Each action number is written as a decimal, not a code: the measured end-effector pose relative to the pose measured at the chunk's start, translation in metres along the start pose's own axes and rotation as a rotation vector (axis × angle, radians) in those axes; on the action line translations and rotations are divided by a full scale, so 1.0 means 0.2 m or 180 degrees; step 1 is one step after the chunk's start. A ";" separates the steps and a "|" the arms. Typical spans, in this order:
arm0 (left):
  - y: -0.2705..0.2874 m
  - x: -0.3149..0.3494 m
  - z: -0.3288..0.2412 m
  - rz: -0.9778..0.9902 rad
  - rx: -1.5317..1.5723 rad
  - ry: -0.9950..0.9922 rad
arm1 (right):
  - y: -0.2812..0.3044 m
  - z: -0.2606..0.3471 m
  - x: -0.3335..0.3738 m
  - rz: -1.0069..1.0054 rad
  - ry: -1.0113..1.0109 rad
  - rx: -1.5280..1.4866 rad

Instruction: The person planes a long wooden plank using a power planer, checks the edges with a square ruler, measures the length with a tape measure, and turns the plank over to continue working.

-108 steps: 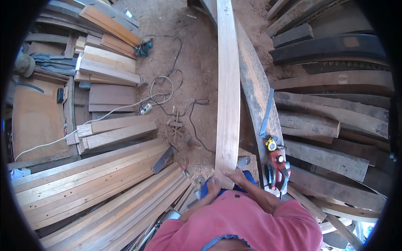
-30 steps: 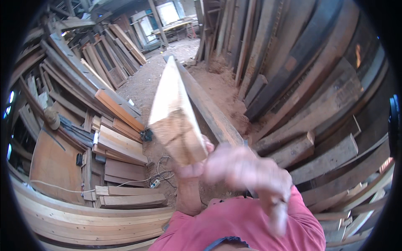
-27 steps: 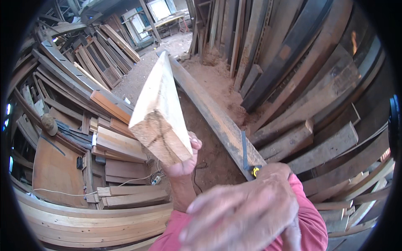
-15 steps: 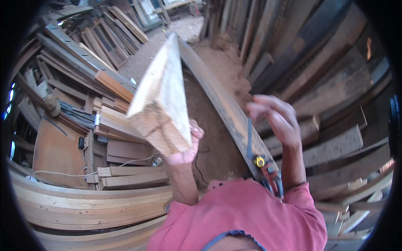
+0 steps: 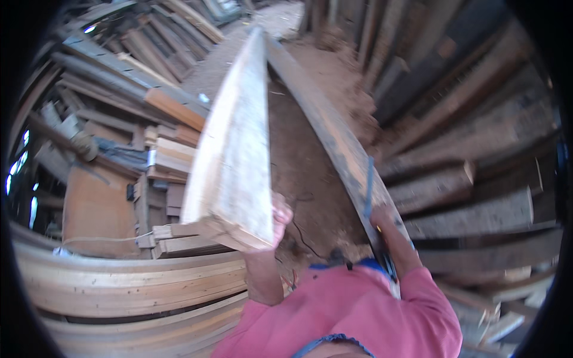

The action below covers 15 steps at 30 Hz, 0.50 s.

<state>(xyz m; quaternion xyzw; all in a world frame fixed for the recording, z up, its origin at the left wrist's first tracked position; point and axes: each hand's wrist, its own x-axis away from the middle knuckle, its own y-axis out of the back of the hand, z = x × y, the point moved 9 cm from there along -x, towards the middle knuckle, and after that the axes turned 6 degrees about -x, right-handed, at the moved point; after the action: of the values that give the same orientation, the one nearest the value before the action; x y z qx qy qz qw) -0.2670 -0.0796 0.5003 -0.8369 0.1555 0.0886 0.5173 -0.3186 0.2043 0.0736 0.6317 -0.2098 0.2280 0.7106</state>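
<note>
Head view: left hand (image 5: 279, 216) grips pale plank (image 5: 234, 156); right hand (image 5: 382, 218) on dark board (image 5: 334, 137).

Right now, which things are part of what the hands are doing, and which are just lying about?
In hand:
- pale plank, raised, near end held by the left hand
- long dark beam, where the right hand reaches by a blue-handled tool

Lying about:
- stacked boards
- leaning planks
- timber pile

The raised plank (image 5: 236, 155) was pale, whitish wood with a rough tan end. The long board (image 5: 334, 143) beside it was grey-brown, with a blue cord (image 5: 369, 188) along it. The shirt (image 5: 364, 316) was pink. The stacked planks (image 5: 131, 286) were honey-yellow, the floor (image 5: 304, 173) reddish-brown.
</note>
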 end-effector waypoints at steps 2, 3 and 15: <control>-0.01 0.01 -0.01 0.0073 -0.0422 -0.0072 | -0.07 0.02 -0.02 0.0166 -0.0123 0.0194; -0.01 0.02 -0.01 0.0084 -0.0452 -0.0061 | -0.11 0.04 -0.03 -0.0017 -0.0112 0.0354; 0.05 0.10 -0.04 -0.0345 -0.0718 -0.0430 | -0.24 -0.02 -0.31 0.0020 0.0556 0.0578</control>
<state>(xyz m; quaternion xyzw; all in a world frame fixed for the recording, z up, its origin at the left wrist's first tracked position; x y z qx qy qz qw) -0.2515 -0.0947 0.4894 -0.8890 0.0639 0.1336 0.4333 -0.3410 0.1998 -0.0023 0.6706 -0.1275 0.3023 0.6653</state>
